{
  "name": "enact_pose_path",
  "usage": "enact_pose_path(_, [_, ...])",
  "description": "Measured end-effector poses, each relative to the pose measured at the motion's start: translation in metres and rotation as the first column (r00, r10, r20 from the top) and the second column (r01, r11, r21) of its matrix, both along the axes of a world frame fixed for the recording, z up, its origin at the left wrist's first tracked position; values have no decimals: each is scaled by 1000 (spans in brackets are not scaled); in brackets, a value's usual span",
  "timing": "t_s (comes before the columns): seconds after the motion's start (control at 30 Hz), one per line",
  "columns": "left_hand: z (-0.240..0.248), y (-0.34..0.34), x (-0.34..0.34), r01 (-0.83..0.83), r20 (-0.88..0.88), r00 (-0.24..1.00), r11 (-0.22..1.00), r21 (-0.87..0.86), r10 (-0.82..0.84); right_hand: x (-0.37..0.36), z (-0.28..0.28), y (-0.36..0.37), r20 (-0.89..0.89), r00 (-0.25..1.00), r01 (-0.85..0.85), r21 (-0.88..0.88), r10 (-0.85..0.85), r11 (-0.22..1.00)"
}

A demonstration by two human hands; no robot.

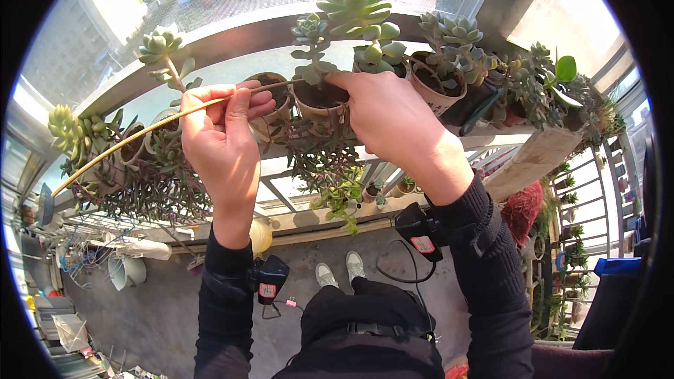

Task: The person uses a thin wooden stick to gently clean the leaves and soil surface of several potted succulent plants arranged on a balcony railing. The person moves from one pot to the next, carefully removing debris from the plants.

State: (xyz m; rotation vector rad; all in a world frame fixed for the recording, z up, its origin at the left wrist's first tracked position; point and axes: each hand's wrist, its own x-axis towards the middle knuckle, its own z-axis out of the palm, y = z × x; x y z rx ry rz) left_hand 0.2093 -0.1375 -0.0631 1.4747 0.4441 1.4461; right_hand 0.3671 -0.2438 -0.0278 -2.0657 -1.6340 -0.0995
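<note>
My left hand pinches a long thin wooden stick between thumb and fingers, the other fingers loosely curled. At its lower left end is a flat grey-blue piece; the opposite tip reaches a round pot of dark soil. A grey-green succulent grows upright in that pot. At the pot's right rim, my right hand is bent inward with one finger by the succulent's base. Its remaining fingers are hidden, so what they grip is unclear. Behind stands a larger pale green succulent.
Potted succulents line the window ledge, among them a white pot right of my hand and a leggy one at left. Trailing plants hang over the railing. Below are a grey bucket, a plant rack and my shoes.
</note>
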Motion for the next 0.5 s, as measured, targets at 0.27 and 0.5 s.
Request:
enact_pose_path(0.27, [5,-8,-5,0,-5,1000,999,38,0,-9,5,6,149,986,82,-42,-75,996])
enact_pose_path(0.5, [4,-12,-4,6,-14,1000,996,85,-5,-17,15,9,347,926,186,-78,-148,979])
